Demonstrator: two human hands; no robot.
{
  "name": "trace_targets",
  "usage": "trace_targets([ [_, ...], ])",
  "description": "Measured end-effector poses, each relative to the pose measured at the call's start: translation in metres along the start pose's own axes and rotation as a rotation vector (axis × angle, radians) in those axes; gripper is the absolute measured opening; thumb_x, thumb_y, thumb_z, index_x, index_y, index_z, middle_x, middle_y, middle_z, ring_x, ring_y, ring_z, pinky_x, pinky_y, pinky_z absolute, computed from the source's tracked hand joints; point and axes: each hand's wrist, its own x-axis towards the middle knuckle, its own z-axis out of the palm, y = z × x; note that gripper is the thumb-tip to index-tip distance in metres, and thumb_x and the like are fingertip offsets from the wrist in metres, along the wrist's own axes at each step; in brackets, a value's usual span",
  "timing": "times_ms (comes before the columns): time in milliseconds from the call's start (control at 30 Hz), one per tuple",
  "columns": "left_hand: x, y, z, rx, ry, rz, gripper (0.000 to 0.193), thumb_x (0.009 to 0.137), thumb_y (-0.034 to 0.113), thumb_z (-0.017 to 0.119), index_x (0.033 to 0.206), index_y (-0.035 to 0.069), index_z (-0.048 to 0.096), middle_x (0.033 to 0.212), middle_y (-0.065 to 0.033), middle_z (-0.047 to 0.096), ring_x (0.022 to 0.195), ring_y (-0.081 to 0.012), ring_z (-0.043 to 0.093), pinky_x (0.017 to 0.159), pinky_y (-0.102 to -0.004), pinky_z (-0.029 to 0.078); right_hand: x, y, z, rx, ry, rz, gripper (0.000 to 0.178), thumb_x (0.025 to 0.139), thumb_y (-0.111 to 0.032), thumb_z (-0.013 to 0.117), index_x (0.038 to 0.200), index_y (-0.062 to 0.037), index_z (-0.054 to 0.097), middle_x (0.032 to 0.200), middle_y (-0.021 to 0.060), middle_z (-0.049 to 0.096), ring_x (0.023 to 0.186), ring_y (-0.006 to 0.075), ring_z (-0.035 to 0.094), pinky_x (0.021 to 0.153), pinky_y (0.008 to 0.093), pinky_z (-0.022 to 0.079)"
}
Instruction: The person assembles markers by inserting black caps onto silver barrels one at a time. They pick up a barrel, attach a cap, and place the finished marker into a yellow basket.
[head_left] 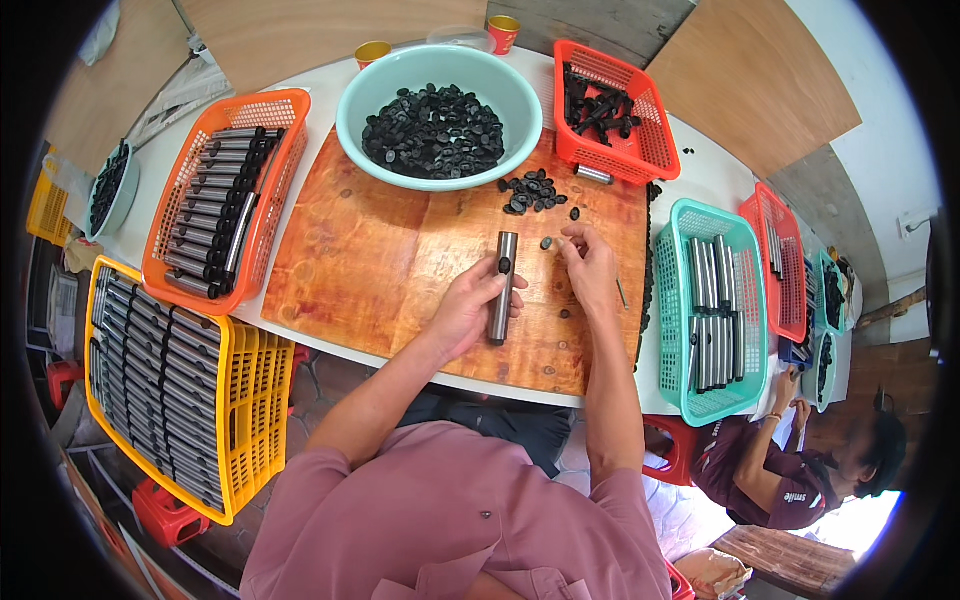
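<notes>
My left hand is closed around a grey metal tube, held nearly upright over the wooden board. A black oval piece sits on the tube's upper side, by my left thumb. To the right, my right hand is pinched, with a small black oval piece at its fingertips. Beyond that hand, a single oval piece lies on the board near a loose pile of black oval pieces. A thin metal rod rests on the board, right of my right forearm.
A pale green basin of black pieces stands at the far side. Tubes fill an orange basket, a yellow crate and a green basket. A red basket holds black parts. A co-worker sits at right.
</notes>
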Motion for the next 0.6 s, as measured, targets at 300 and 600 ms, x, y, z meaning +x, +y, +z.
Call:
trace_targets([
  [300,0.000,-0.001,-0.001,0.074,-0.032,-0.010,0.037,0.104,0.017,0.059,0.135,0.000,0.048,0.114,-0.0130,0.065,0.091,-0.0172,0.066,0.079,-0.0313,0.058,-0.011,-0.023,0.010,-0.170,0.008,-0.006,0.023,0.086,-0.019,0.076,0.101,-0.0028,0.071,0.091,0.0135,0.069,0.083,0.0305,0.068,0.074,0.0422,0.053],
  [600,0.001,-0.001,-0.002,-0.007,-0.010,-0.032,0.034,0.108,0.017,0.048,0.138,0.000,0.047,0.113,-0.0137,0.064,0.090,-0.0192,0.066,0.080,-0.0342,0.058,-0.013,-0.028,0.009,-0.201,0.016,-0.049,0.021,0.085,-0.017,0.075,0.098,-0.0022,0.072,0.092,0.0147,0.069,0.082,0.0311,0.068,0.073,0.0433,0.052],
])
